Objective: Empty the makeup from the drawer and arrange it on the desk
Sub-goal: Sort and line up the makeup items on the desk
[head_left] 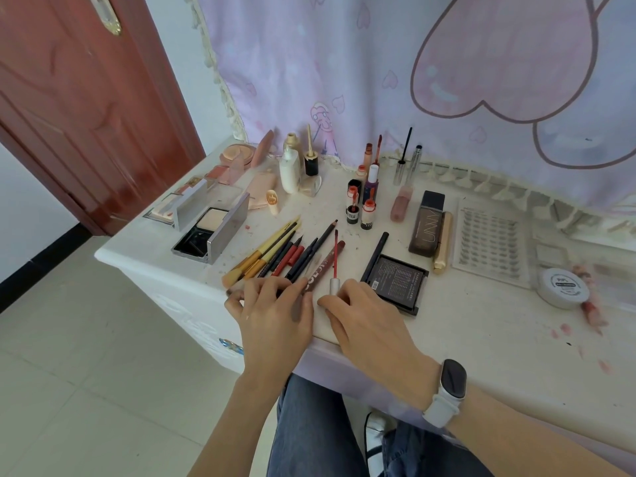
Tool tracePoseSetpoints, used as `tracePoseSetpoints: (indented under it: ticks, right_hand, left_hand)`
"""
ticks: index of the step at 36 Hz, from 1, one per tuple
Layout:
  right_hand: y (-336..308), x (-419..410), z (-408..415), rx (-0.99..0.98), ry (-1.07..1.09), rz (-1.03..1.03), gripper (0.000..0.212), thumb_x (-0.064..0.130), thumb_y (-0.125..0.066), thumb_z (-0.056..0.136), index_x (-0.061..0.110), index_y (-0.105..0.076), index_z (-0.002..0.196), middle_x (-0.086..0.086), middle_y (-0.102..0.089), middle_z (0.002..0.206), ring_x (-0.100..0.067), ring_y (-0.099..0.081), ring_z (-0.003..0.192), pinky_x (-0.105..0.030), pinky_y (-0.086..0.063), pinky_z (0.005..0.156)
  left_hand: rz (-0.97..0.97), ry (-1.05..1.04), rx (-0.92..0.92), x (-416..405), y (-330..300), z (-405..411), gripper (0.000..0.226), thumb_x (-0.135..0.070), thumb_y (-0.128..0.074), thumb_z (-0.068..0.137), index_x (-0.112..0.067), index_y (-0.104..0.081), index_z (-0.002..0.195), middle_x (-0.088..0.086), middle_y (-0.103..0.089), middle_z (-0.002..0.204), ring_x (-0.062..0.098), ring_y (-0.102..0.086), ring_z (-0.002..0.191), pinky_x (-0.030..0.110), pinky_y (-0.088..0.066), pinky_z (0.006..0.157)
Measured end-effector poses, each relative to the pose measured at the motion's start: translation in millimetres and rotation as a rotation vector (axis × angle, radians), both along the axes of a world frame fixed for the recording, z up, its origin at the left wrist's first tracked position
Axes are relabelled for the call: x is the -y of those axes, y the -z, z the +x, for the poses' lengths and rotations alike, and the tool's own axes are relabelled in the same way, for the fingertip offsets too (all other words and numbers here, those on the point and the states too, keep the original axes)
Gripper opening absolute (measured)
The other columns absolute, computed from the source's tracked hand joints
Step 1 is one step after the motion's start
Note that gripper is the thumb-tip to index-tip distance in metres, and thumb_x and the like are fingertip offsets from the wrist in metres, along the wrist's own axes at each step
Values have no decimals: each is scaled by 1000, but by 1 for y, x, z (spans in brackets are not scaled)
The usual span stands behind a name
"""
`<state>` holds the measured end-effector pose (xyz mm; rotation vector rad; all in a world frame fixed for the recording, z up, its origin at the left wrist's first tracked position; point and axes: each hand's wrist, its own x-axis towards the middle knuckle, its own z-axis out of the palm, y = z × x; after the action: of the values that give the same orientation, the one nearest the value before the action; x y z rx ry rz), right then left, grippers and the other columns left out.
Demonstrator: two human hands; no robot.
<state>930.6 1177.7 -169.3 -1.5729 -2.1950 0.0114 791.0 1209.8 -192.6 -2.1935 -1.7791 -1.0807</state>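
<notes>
A row of pencils and brushes (275, 253) lies slanted on the white desk (464, 339) near its front edge. My left hand (272, 311) rests on their near ends, its fingers curled over them beside a dark red lip liner (323, 266). My right hand (364, 315) pinches the silver handle of a red lip wand (334, 266) that lies next to the liner. A black palette (399, 284) sits just right of that hand. No drawer can be seen.
Compacts and an open silver powder case (213, 228) fill the desk's left corner. Bottles (290, 170), lip glosses (361, 204), mascara wands (406, 160), a foundation tube (426, 225), a lash tray (488, 246) and a white jar (562, 287) stand further back and right. A curtain hangs behind.
</notes>
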Motion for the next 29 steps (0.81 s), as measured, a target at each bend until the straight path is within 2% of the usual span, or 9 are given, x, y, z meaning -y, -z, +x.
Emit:
tracePoseSetpoints:
  ticks: [6, 9, 12, 15, 22, 29]
  right_hand:
    - [1, 0, 0, -16, 2, 10, 5, 12, -66, 82, 13, -66, 87, -4, -50, 76, -18, -48, 64, -29, -43, 40]
    - [2, 0, 1, -55, -18, 37, 14, 10, -69, 80, 12, -67, 94, -5, -50, 76, -20, -49, 63, -32, -45, 39]
    - [2, 1, 1, -82, -29, 45, 29, 12, -73, 77, 13, -67, 105, -6, -52, 76, -20, -50, 63, -26, -42, 39]
    - [3, 1, 1, -80, -18, 47, 32, 14, -75, 75, 13, -67, 106, -6, -53, 77, -19, -50, 63, -24, -40, 41]
    - [5, -1, 1, -48, 8, 83, 13, 6, -73, 75, 8, -67, 87, -5, -53, 75, -20, -50, 61, -28, -42, 37]
    - [7, -1, 1, -45, -14, 95, 14, 5, -74, 74, 8, -67, 86, -6, -55, 76, -21, -52, 64, -29, -45, 40]
  left_hand:
    - [17, -22, -8, 0, 1, 1, 19, -28, -61, 79, -19, -75, 88, 0, -66, 82, 24, -54, 86, 41, -30, 79]
    - [30, -30, -6, 0, 1, 2, 18, -26, -63, 77, -19, -75, 88, 1, -65, 82, 24, -53, 85, 41, -29, 78]
    - [15, -34, 0, 0, 1, 2, 18, -26, -66, 76, -18, -75, 89, 2, -65, 83, 28, -56, 85, 41, -30, 79]
    - [5, -38, -2, 0, 1, 2, 20, -27, -66, 76, -17, -75, 91, 2, -66, 84, 28, -57, 86, 41, -29, 79]
    - [-10, -65, 25, 2, -3, 4, 17, -27, -62, 79, -17, -76, 82, 3, -66, 79, 30, -58, 84, 47, -34, 79]
    - [3, -89, 39, 5, -3, 5, 10, -24, -74, 75, -14, -76, 77, 4, -66, 76, 31, -57, 83, 44, -32, 78]
